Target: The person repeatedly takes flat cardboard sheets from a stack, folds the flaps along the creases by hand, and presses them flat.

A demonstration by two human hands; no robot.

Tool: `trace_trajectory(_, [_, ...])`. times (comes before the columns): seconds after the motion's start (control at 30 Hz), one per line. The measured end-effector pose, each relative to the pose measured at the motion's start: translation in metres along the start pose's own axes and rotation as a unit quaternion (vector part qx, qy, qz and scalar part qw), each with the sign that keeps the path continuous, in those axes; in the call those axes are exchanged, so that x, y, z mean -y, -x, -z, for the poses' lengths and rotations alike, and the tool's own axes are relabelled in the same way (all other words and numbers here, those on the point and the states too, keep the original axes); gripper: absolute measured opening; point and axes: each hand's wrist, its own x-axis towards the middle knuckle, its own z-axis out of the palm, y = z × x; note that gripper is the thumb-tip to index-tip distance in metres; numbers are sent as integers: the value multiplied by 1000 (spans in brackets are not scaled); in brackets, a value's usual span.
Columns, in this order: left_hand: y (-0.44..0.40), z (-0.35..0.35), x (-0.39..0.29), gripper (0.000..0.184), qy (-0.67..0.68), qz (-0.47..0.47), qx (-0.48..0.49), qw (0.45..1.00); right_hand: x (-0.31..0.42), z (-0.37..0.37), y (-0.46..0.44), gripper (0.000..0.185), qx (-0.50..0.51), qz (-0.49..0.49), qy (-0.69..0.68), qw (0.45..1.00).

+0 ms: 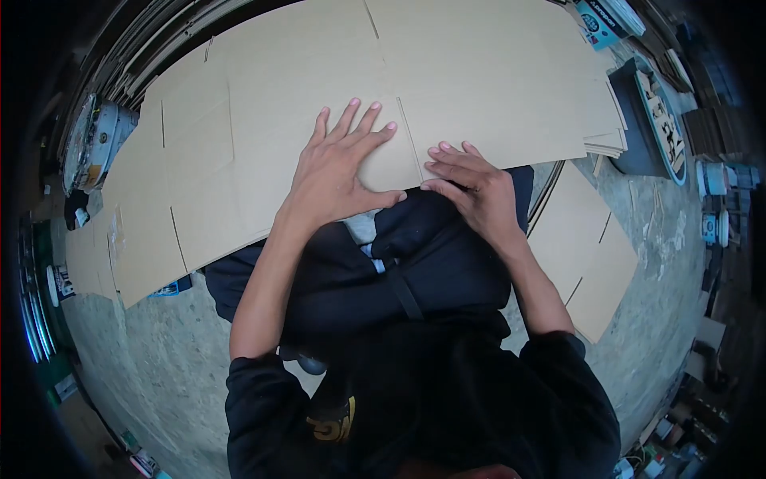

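A large tan cardboard sheet (303, 88) with several narrow slots lies across my lap, its near edge above my dark trousers. My left hand (343, 164) rests on it near the middle, fingers spread and thumb pointing right along the near edge. To the right, my right hand (475, 184) is at the same edge, fingers slightly bent and apart, thumb close to the edge. One slot (408, 137) runs between the two hands. Neither hand is wrapped round anything.
More slotted cardboard (594, 255) lies at the right on the concrete floor (183, 351). A dark bin (642, 128) holding scraps stands at the upper right, near a blue-and-white container (602, 24). A bucket (108, 136) is at the left.
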Motion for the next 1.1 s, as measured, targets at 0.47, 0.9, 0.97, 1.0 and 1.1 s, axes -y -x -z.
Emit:
trace_trajectory(0.47, [1,3,-2,93,4,6,9,1000,-1,3,-3,29,19,-6,11,1000])
trace_trajectory(0.9, [-2,14,-8,90,22,49,18,998,35,-7,11,32,-4,61,118,991])
trace_trajectory(0.97, [-11,19,-3,79,28,78,19,996,35,-14,13,34,-18,49,137,989])
trace_trajectory(1.0, [-24,23,2,71,40,104,26,993,35,-17,13,33,-26,45,142,989])
trace_trajectory(1.1, [-63,30,22,46,46,127,5,991,35,-24,12,31,-38,35,149,987])
